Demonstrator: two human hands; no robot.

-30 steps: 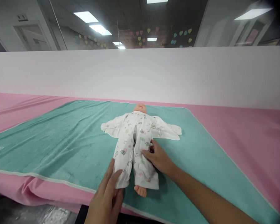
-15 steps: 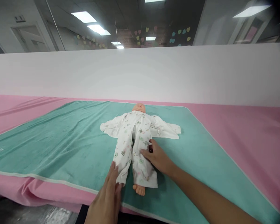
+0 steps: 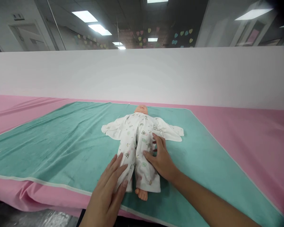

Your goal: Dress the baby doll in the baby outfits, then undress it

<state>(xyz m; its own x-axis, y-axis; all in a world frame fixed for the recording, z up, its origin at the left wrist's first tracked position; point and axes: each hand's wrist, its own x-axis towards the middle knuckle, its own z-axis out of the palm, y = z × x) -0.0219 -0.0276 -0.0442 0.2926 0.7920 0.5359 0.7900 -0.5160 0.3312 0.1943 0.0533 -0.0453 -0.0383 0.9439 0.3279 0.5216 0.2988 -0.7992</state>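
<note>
A baby doll (image 3: 141,109) lies on its back, head away from me, dressed in a white patterned outfit (image 3: 130,135) with the sleeves spread to both sides. One bare foot (image 3: 142,194) sticks out of the trouser leg on the right; the other foot is not visible. My left hand (image 3: 110,186) rests on the lower part of the left trouser leg, fingers spread. Along the outer side of the other trouser leg is my right hand (image 3: 162,157), thumb on the cloth and fingers apart beside the thigh, touching without a visible grip.
Under the doll is a green towel (image 3: 61,142) with a pale edge, spread over a pink cloth (image 3: 257,132). A white low wall (image 3: 142,75) stands behind, with dark glass above it. The near edge of the surface drops off at the lower left.
My left hand has moved up onto the left trouser leg and its fingers have spread. My right hand's fingers have lifted and straightened a little along the other leg.
</note>
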